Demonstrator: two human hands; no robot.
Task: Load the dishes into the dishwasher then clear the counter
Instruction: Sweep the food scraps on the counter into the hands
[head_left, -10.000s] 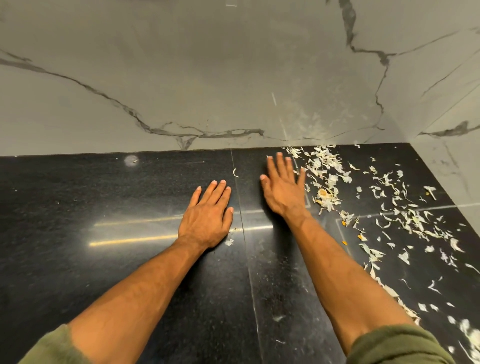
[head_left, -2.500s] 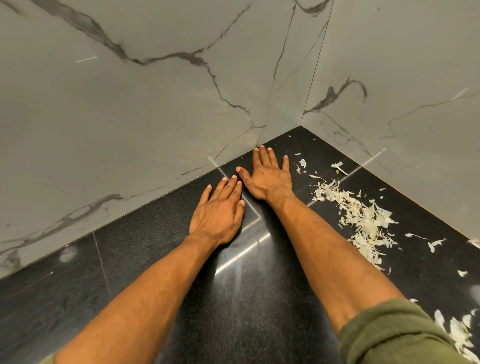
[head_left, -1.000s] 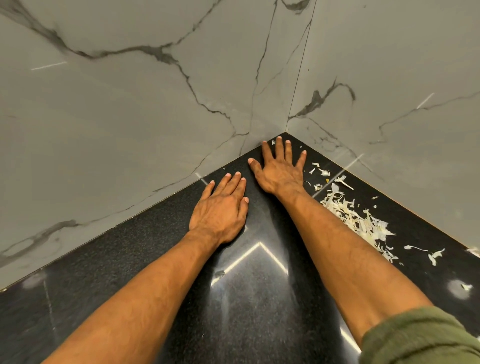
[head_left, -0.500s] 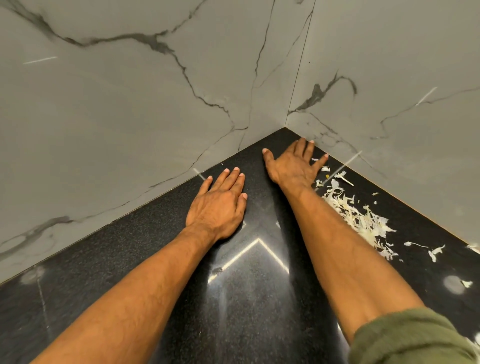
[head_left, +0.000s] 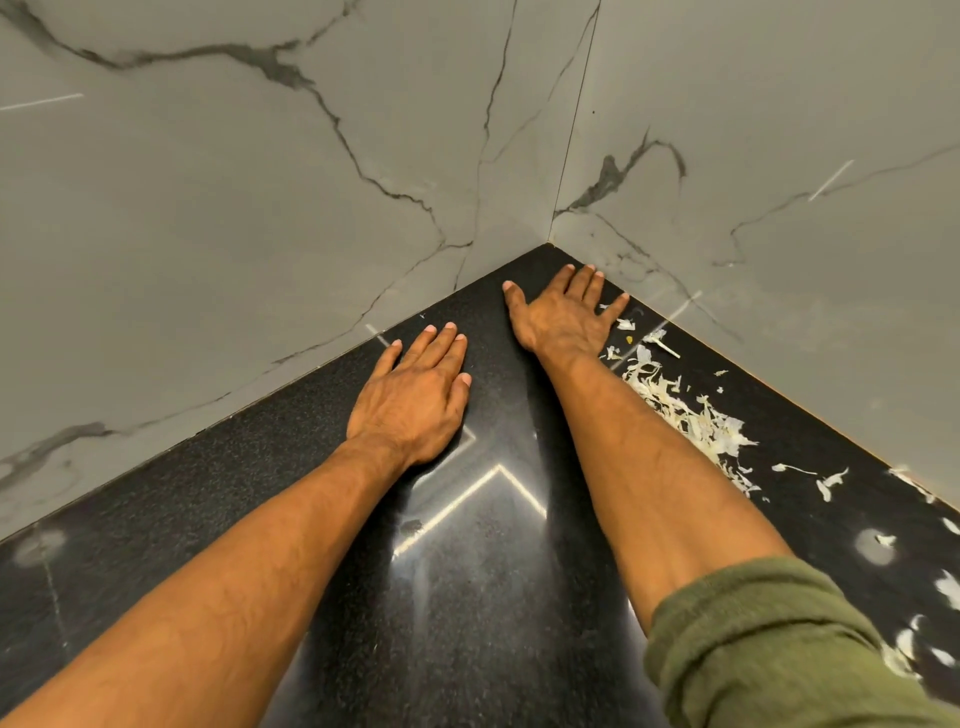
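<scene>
Left grip and right grip lie flat, fingers straight, on the worktop. Scraps, perhaps onion skin, lie beside the right.

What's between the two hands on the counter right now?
Head view: only bare black counter between the left hand and the right hand; the peel scraps lie right of the right hand.

Even, dimmish light; sharp white strip-glare on the glossy black counter just below centre, faint streak reflections on the walls at 10 and 2 o'clock, edges bowed by wide-angle lens.
</scene>
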